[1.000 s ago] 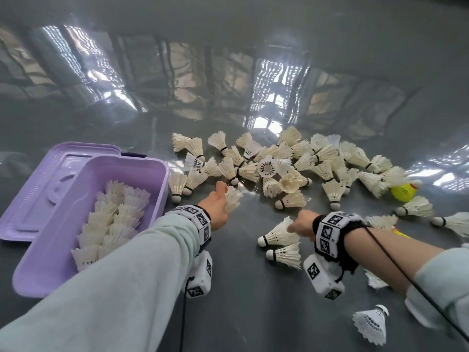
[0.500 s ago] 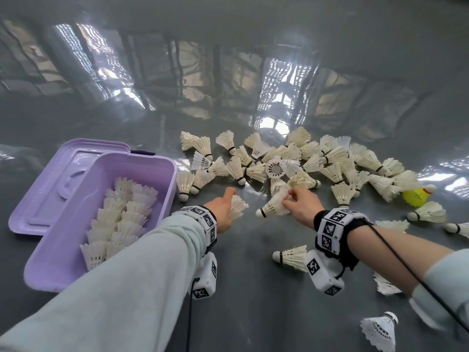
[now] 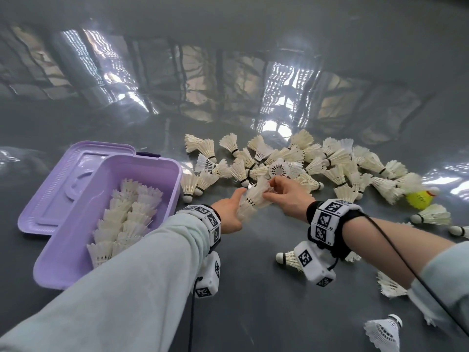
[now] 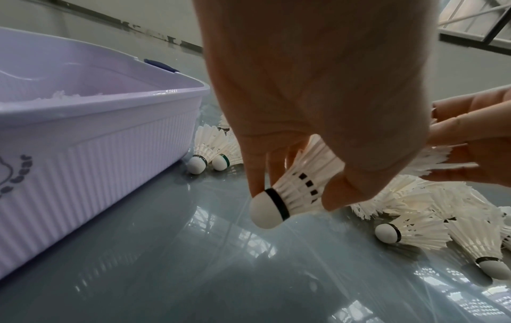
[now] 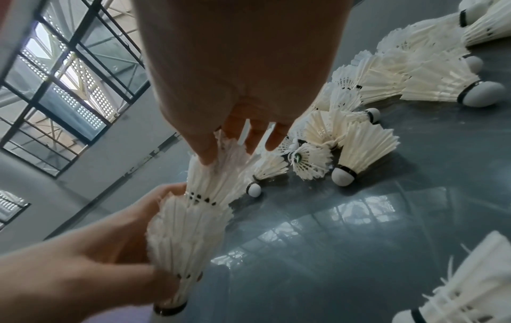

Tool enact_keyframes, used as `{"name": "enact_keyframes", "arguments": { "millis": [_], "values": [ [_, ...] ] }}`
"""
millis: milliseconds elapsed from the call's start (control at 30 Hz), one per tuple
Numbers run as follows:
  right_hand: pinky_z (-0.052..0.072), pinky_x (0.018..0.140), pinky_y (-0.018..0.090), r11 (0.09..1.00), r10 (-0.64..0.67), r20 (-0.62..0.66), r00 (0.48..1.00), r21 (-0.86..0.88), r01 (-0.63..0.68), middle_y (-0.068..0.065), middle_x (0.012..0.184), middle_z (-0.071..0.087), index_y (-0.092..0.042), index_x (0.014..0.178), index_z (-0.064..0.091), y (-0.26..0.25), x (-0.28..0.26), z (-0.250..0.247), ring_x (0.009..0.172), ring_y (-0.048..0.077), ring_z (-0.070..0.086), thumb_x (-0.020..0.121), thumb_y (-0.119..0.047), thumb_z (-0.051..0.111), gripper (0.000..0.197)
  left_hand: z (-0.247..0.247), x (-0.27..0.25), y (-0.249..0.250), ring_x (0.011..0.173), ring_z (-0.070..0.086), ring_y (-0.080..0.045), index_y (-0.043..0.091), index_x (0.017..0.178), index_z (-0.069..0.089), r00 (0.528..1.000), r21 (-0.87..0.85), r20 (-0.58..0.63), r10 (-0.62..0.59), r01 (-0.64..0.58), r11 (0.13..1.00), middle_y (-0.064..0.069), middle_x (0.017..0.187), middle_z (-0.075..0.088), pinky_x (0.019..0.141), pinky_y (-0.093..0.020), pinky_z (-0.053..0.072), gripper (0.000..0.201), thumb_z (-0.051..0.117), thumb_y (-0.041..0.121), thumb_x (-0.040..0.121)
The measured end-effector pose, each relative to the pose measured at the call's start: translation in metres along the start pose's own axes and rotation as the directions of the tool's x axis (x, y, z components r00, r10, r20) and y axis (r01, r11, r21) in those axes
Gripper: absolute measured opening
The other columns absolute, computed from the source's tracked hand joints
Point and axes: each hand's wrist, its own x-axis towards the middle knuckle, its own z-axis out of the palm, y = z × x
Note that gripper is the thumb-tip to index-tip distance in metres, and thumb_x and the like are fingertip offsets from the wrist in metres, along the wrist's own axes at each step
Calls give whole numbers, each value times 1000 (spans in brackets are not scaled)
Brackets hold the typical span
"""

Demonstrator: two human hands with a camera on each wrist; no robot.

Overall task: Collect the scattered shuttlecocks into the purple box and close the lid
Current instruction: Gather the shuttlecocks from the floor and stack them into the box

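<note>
Two white shuttlecocks are nested into a short stack (image 3: 253, 199), held in the air just right of the purple box (image 3: 76, 250), between both hands. The left hand (image 3: 228, 214) curls its fingers and thumb round the lower shuttlecock (image 4: 287, 196), whose cork points down and toward the person. The right hand (image 3: 286, 196) pinches the feather rim of the upper shuttlecock (image 5: 212, 174), whose cork end sits inside the lower one's skirt.

The purple box stands open on the glossy grey tabletop (image 3: 253, 313), with rows of nested white shuttlecocks (image 3: 124, 222) lying inside it. Its lid (image 3: 63, 184) lies flat, partly under the box's far left edge. Two shuttlecocks (image 3: 195, 184) rest against the box's right wall. Farther right of the box spreads a heap of loose white shuttlecocks (image 3: 330, 163), and at its far right end lies a yellow shuttlecock (image 3: 420, 198). A few single ones lie nearer the person, well right of the box.
</note>
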Motion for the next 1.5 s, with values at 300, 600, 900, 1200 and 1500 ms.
{"name": "enact_keyframes", "arguments": {
  "millis": [300,600,900,1200,1500],
  "values": [
    [48,95,49,999,-45,56,997,27,43,16,96,70,-13,91,64,2,-2,11,93,31,65,91,-16,61,4,2,0,-5,111,56,-31,20,151,-8,996,-28,-84,40,-42,999,-16,127,53,94,-39,46,105,68,34,80],
    [47,97,42,997,-60,97,994,56,54,7,97,72,-16,94,70,2,1,13,93,19,64,92,-9,53,19,-4,-5,-1,77,59,-31,51,137,-30,970,127,-156,186,-167,978,-8,109,46,75,-43,52,119,70,29,77],
    [51,79,32,979,187,-91,978,-67,-194,3,89,68,-13,95,64,-5,-1,-25,82,17,63,92,-21,56,12,-2,1,-5,78,58,-30,38,141,11,985,73,-136,103,-94,993,-5,101,45,71,-37,50,85,66,29,76],
    [46,53,16,551,771,201,605,-687,-474,7,108,51,-1,126,52,42,-42,-19,85,14,62,97,-21,49,35,0,1,-18,80,59,-30,34,139,9,986,73,-159,44,-33,997,-10,102,50,75,-42,51,86,67,30,76],
    [48,82,28,749,478,-102,873,-471,-465,10,111,62,-6,118,58,42,-18,-11,104,27,60,83,-6,54,35,4,4,-17,85,60,-33,38,133,5,992,83,-100,77,-69,994,-12,102,55,80,-44,52,87,68,32,73]
  ]
}}
